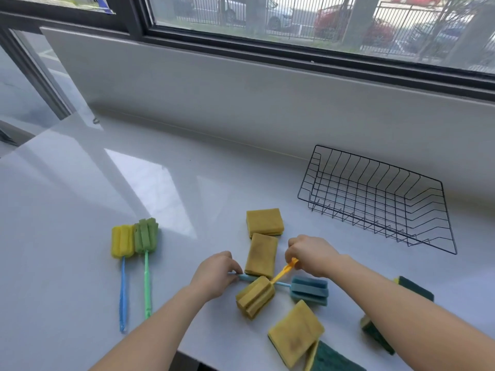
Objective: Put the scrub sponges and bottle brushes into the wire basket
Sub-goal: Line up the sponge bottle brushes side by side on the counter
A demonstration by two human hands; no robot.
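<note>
- White bench [187,199] runs under a window [294,20]; I see both hands over its near middle.
- My left hand [214,274] is closed on the handle of the blue brush [309,290], fingertips pinching the shaft near its end.
- That brush lies flat, its blue foam head pointing toward the right edge.
- My right hand [310,254] is closed around the tip of the orange handle of the ochre brush [255,297].
- The ochre brush crosses over the blue brush's shaft, its foam head resting just nearer me than the shaft.
- Two more brushes lie side by side toward the left edge, heads touching: a yellow-headed brush [122,245] with a blue handle and a green brush [146,238] with a green handle, handles pointing at the near edge.
- Two sponges sit between my hands and the back: sponge one [264,222] farther back, sponge two [261,255] touching it and reaching down to the blue brush's shaft.
- A third sponge [296,333] lies at the near edge, overlapping a green-faced sponge [332,360] cut off by the frame.
- Two further green-faced sponges lie near the right edge, one [416,289] beyond my right forearm, one [375,334] partly hidden under it.
- The wire basket [380,196], black, stands at the back right against the wall, well apart from everything else, with nothing in it.
</note>
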